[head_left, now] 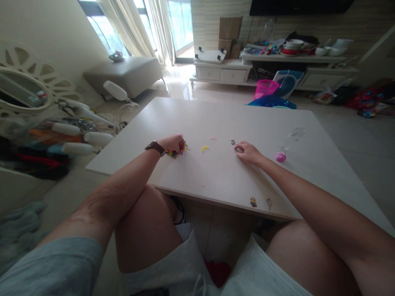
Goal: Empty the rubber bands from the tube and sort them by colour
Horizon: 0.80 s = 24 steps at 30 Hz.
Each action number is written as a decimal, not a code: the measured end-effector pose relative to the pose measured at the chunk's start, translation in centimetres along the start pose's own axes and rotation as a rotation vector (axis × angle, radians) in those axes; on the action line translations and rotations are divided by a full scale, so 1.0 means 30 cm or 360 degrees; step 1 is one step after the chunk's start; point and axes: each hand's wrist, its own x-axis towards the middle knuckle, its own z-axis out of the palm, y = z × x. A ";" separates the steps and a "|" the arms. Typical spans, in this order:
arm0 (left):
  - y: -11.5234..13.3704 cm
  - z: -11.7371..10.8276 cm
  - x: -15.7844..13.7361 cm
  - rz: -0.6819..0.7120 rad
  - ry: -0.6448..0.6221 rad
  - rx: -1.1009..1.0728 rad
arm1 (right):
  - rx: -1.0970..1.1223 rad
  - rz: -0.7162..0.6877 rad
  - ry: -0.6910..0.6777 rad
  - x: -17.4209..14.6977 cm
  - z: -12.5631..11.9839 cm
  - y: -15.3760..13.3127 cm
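Note:
My left hand (176,143) is bent down over a pile of small, many-coloured pieces (173,154) that look like thin rubber bands. Its fingers are drawn together at the pile; what they pinch is too small to make out. My right hand (247,152) rests on the table with thumb and fingers apart, just beside a little black cluster (233,142). Between the hands lie a yellow cluster (204,149) and a pale pink one (213,138).
On the white table (191,115), a pink ball-shaped item (280,156) and a clear plastic container (296,133) lie to the right. Near the front edge are a yellow-and-blue cartoon figure (253,202) and a small pale key-like piece (269,204). A lamp (92,119) stands left.

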 end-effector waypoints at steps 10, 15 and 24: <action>0.000 -0.017 -0.007 -0.0192 0.0111 -0.0020 | -0.0019 -0.0019 -0.0007 0.005 0.003 0.006; -0.002 -0.045 -0.026 -0.0175 0.0142 -0.0009 | -0.0039 -0.0022 0.0000 0.004 0.002 0.006; 0.012 -0.049 -0.038 -0.0136 0.0244 0.0036 | -0.0025 -0.0022 0.0010 0.001 0.002 0.003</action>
